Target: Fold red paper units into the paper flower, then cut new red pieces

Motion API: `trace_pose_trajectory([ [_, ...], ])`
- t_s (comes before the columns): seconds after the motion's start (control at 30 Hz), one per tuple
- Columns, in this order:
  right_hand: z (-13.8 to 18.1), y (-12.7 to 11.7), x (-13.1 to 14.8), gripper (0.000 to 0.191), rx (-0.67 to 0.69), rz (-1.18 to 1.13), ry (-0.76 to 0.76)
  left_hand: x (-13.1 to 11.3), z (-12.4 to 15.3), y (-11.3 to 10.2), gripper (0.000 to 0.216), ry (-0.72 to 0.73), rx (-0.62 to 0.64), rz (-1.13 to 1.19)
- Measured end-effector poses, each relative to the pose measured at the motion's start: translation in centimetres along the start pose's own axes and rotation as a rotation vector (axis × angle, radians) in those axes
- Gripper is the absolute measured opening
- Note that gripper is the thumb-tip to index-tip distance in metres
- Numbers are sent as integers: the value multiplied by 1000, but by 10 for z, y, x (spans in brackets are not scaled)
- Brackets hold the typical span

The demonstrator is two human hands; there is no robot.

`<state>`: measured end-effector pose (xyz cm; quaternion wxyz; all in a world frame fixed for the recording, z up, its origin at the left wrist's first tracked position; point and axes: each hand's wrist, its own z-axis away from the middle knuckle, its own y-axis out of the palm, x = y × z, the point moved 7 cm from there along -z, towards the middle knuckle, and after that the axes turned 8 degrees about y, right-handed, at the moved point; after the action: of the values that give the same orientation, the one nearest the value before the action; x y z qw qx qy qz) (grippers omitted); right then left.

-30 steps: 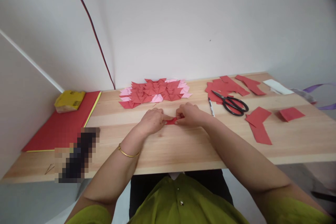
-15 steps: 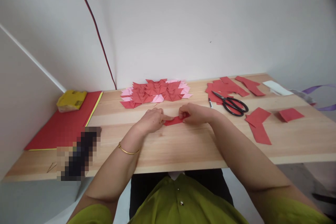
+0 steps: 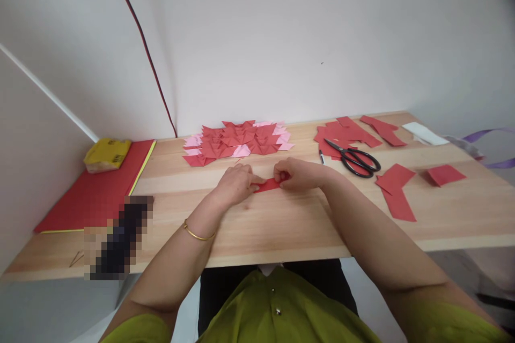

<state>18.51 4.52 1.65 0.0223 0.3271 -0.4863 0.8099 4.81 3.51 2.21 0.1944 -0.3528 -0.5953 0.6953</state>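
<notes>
Head view, and both hands are at the middle of the wooden table [image 3: 277, 230], meeting over one small red paper strip [image 3: 268, 186]! It lies between them, close to the tabletop, its centre bare. The right hand [image 3: 300, 173] has a narrow grip, thumb and curled fingers pinching the right end. Over on the left end, the left hand [image 3: 237, 182] lies low with index finger and thumb at the paper; whether it pinches or simply presses, I cannot tell at this size. A gold bracelet [image 3: 197, 236] rings that wrist.

Beyond the hands sits a spread of red and pink folded papers [image 3: 240, 133]. To the right, black scissors [image 3: 341, 150] rest partly over red cut pieces [image 3: 332, 131], a pen [image 3: 321, 157] just beside them, its lower part behind the right wrist. Far left, a yellow packet [image 3: 107, 155] sits on large red sheets [image 3: 94, 190].
</notes>
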Motion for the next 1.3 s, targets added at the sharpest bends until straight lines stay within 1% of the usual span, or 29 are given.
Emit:
trace_pose_trajectory([
  [0.1,2,-2,-5,22,47,-19,36,2,1,0,31,11,-9,3],
  [0.2,4,-4,-7,25,52,-33,50,2,2,0,29,21,-27,22],
  [0.27,3,-3,-5,22,40,-37,47,0,1,0,26,31,-43,46],
  [0.4,1,-1,1,6,-34,-15,66,-9,-3,-1,22,43,-94,40],
  [0.47,0,-1,1,4,-56,-1,74,-11,-6,0,19,43,-110,11],
  [0.53,0,-1,0,5,-40,-3,72,-12,-6,0,17,43,-114,12],
  [0.63,1,-1,-1,10,-3,-22,41,-6,-5,0,20,26,-106,68],
  [0.7,0,0,0,7,-4,-23,30,-2,-3,1,23,16,-97,106],
  [0.73,-1,1,1,8,-20,-15,44,-1,-3,1,24,17,-97,121],
  [0.77,-2,2,1,14,-52,4,72,0,-2,1,23,20,-101,133],
  [0.83,-5,2,1,25,-149,64,142,1,-3,2,21,18,-112,147],
  [0.9,-8,3,1,28,-234,126,178,2,-4,3,20,7,-120,143],
  [0.93,-9,4,2,29,-249,141,182,2,-5,4,20,1,-120,135],
  [1.03,-10,5,0,26,-209,118,165,1,-5,3,20,1,-110,107],
  [1.2,-4,1,-1,13,-119,7,107,1,-3,1,24,7,-67,88],
  [1.23,-3,1,0,13,-116,-6,102,2,-2,1,25,8,-61,90],
  [1.3,-2,-1,1,22,-133,-2,95,3,-2,1,26,11,-63,100],
])
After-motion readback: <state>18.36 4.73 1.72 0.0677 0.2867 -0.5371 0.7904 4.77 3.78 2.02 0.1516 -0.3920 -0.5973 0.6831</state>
